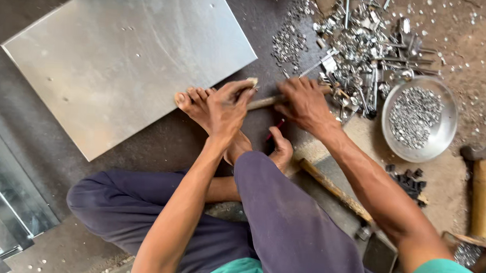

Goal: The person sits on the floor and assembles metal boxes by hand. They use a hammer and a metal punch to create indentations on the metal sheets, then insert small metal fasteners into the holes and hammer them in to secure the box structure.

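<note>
Seated on floor, legs folded, bare foot (198,104) planted on edge of steel sheet (120,60). Left hand (228,106) over foot, fingers curled, thumb & forefinger pinching sth small at sheet's corner – too tiny to ID. Right hand (304,103) just beside it, fingers wrapped tight round wooden handle (266,102) lying between both hands; tool head hidden. Behind R hand: heap of metal scrap & small fasteners (361,49). Further right: round steel bowl (418,119) of tiny silver bits. Hammer (481,185) on ground far right, apart. 2nd wooden handle (333,189) under R forearm
</note>
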